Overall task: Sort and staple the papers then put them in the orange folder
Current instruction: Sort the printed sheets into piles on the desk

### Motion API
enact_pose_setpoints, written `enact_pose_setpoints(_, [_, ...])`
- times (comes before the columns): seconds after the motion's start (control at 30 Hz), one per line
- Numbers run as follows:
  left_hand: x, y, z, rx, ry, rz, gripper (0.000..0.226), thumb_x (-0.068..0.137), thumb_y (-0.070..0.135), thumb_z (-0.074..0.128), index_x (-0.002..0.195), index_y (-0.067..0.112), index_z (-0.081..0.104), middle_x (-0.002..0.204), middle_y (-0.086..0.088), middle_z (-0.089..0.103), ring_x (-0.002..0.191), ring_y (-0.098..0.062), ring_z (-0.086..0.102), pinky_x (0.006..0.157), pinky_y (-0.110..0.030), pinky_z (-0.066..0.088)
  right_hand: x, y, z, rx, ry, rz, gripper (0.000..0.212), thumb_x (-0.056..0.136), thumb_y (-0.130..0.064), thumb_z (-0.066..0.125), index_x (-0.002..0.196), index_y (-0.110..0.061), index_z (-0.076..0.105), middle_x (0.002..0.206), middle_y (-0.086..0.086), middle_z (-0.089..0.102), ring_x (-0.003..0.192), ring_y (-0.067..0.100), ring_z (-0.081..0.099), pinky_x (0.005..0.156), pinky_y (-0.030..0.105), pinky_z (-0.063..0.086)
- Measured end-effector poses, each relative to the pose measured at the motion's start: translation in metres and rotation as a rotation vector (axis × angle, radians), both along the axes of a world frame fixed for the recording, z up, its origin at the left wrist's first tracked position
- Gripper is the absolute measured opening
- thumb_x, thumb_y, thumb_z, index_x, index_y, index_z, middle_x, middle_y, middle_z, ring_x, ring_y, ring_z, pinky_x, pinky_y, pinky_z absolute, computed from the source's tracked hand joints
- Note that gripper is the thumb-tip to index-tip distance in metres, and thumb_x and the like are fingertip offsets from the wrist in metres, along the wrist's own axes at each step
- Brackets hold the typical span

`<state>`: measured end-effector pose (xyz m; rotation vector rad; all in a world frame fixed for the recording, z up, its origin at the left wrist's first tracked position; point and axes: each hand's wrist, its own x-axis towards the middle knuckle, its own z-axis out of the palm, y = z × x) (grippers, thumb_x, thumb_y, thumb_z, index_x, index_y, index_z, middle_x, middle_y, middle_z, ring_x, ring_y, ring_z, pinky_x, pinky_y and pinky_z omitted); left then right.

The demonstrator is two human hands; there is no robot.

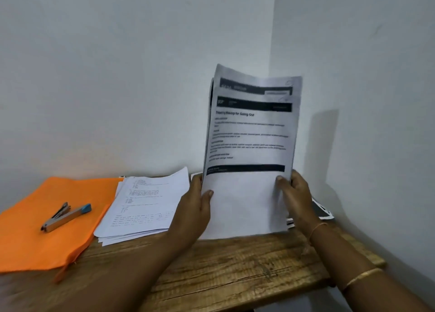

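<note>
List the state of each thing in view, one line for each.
Held sheets: upright, gripped by left hand and right hand.
Stapler: lying on the folder, untouched.
Orange folder: flat, closed.
Paper stack: lying on the wooden table, partly over the folder.

Views: one, head-worn, wide-angle; no second view to share the scene.
Position: above and just behind the table [235, 264], at the person's own eye line.
Facing: forward and slightly down, into a room corner where two walls [117, 76] meet right of centre.
Range: close; both forearms enter from the bottom edge, left hand [195, 208] and right hand [296, 198] near mid-frame.
Coverage: upper half is wall; lower half is tabletop, with the folder [35, 236] cut by the left edge.
Nearest the lens: upright sheets [249, 147], print side toward the camera, blurred.
Distortion: table edge bows.
</note>
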<state>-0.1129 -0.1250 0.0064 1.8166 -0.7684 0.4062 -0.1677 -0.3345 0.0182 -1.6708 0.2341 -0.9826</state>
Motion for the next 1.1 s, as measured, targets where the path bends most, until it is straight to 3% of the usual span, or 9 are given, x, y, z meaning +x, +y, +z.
enact_pose_setpoints(0.13, [0.0, -0.003, 0.001, -0.026, -0.064, -0.034, 0.019, 0.098, 0.018, 0.042, 0.113, 0.029, 0.035, 0.106, 0.01, 0.056, 0.093, -0.009, 0.059, 0.077, -0.022, 0.053, 0.001, 0.001, 0.007, 0.0, -0.07, 0.037, 0.019, 0.099, -0.015, 0.046, 0.113, -0.026, 0.049, 0.096, -0.019, 0.056, 0.086, -0.001, 0.052, 0.074, 0.019, 0.043])
enact_pose_setpoints(0.27, [0.004, -0.001, -0.012, 0.066, 0.078, -0.102, 0.023, 0.098, 0.024, 0.043, 0.117, 0.031, 0.031, 0.115, 0.01, 0.053, 0.093, -0.003, 0.055, 0.07, -0.006, 0.048, 0.003, -0.008, -0.012, -0.017, 0.043, 0.085, 0.012, 0.097, -0.02, 0.05, 0.103, -0.03, 0.053, 0.099, -0.013, 0.06, 0.093, 0.011, 0.057, 0.088, 0.032, 0.044])
enact_pose_setpoints(0.43, [0.011, 0.002, -0.014, 0.064, 0.146, -0.092, 0.029, 0.099, 0.024, 0.042, 0.127, 0.028, 0.038, 0.113, 0.013, 0.053, 0.095, -0.003, 0.056, 0.067, -0.004, 0.045, 0.006, -0.01, -0.014, -0.011, 0.051, 0.058, 0.017, 0.098, -0.018, 0.049, 0.085, -0.027, 0.056, 0.086, -0.01, 0.059, 0.082, 0.01, 0.053, 0.074, 0.023, 0.043])
enact_pose_setpoints(0.5, [0.012, 0.002, -0.014, 0.055, 0.152, -0.1, 0.026, 0.099, 0.024, 0.043, 0.123, 0.032, 0.038, 0.112, 0.015, 0.054, 0.097, -0.002, 0.057, 0.068, -0.003, 0.044, 0.007, -0.01, -0.01, -0.011, 0.055, 0.063, 0.014, 0.098, -0.018, 0.048, 0.089, -0.026, 0.056, 0.086, -0.011, 0.059, 0.082, 0.009, 0.053, 0.071, 0.02, 0.042])
enact_pose_setpoints(0.6, [0.012, 0.001, -0.011, 0.028, 0.15, -0.118, 0.025, 0.098, 0.023, 0.043, 0.12, 0.033, 0.037, 0.111, 0.015, 0.054, 0.091, 0.004, 0.056, 0.067, -0.002, 0.046, 0.007, -0.01, -0.003, -0.01, 0.038, 0.092, 0.013, 0.098, -0.019, 0.047, 0.098, -0.029, 0.054, 0.092, -0.017, 0.059, 0.084, 0.0, 0.054, 0.08, 0.026, 0.042])
enact_pose_setpoints(0.77, [0.009, -0.001, -0.01, 0.067, 0.079, -0.11, 0.024, 0.099, 0.022, 0.041, 0.122, 0.027, 0.038, 0.111, 0.01, 0.056, 0.088, 0.001, 0.058, 0.069, -0.005, 0.048, 0.008, -0.011, 0.003, 0.004, -0.015, 0.056, 0.017, 0.098, -0.022, 0.047, 0.114, -0.023, 0.053, 0.098, -0.012, 0.059, 0.089, 0.007, 0.055, 0.084, 0.028, 0.042])
enact_pose_setpoints(0.9, [0.007, -0.002, -0.016, 0.34, 0.051, -0.072, 0.038, 0.1, 0.028, 0.037, 0.137, 0.019, 0.031, 0.121, -0.004, 0.06, 0.1, -0.014, 0.06, 0.084, -0.021, 0.05, 0.014, -0.019, -0.017, -0.13, 0.119, 0.003, 0.017, 0.1, -0.024, 0.044, 0.106, -0.015, 0.057, 0.092, -0.003, 0.061, 0.09, 0.018, 0.054, 0.073, 0.027, 0.041])
enact_pose_setpoints(1.0, [0.007, -0.002, -0.013, 0.322, 0.079, -0.11, 0.038, 0.1, 0.029, 0.04, 0.136, 0.02, 0.031, 0.123, -0.001, 0.058, 0.101, -0.012, 0.059, 0.086, -0.023, 0.05, 0.022, -0.019, -0.017, -0.199, 0.106, -0.151, 0.024, 0.1, -0.02, 0.044, 0.085, -0.004, 0.055, 0.076, 0.005, 0.057, 0.075, 0.023, 0.051, 0.064, 0.031, 0.036])
enact_pose_setpoints(1.1, [0.008, 0.0, -0.008, 0.289, 0.146, -0.202, 0.039, 0.093, 0.045, 0.044, 0.129, 0.03, 0.039, 0.118, 0.011, 0.058, 0.096, -0.004, 0.059, 0.083, -0.021, 0.052, 0.028, -0.021, -0.012, -0.299, 0.15, -0.267, 0.032, 0.099, -0.018, 0.04, 0.067, -0.013, 0.04, 0.065, 0.005, 0.049, 0.065, 0.026, 0.046, 0.057, 0.032, 0.033])
